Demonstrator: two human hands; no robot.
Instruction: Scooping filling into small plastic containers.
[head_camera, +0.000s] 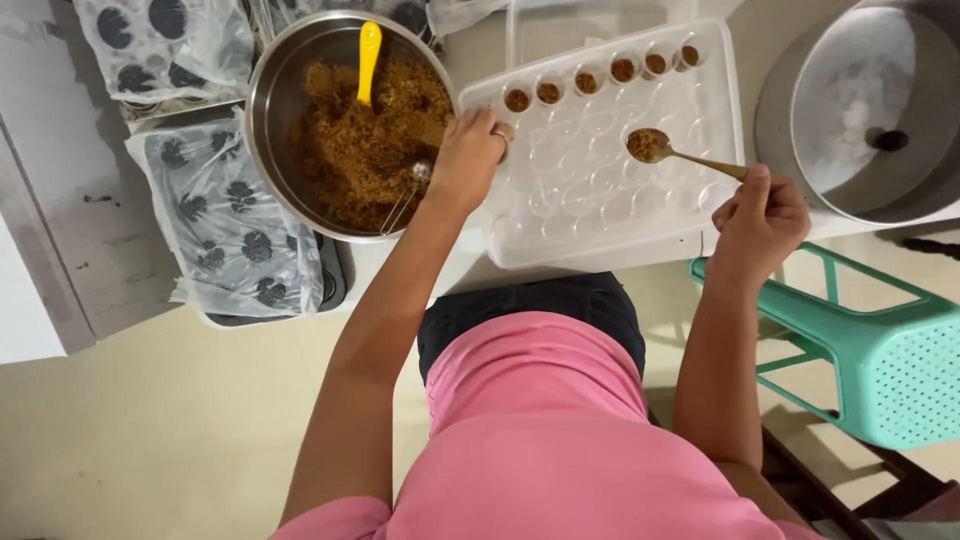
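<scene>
My right hand (758, 222) holds a gold spoon (672, 152) by its handle, its bowl heaped with brown crumbly filling, hovering over a white moulded tray (600, 215) of round cavities. Several cavities along the tray's far edge hold brown filling (585, 82). My left hand (468, 155), a ring on one finger, rests on the tray's left edge beside a steel bowl (270, 110) full of the same brown filling (365, 140). A yellow spoon (368, 60) stands in that filling, and a small wire whisk (410, 190) leans on the rim.
Plastic-wrapped trays of dark round pieces (225, 225) lie left of the bowl, more (160, 45) behind. A large empty metal pot (870, 110) sits at right. A teal plastic stool (880, 350) stands by my right side. A clear lidded container (590, 20) sits behind the tray.
</scene>
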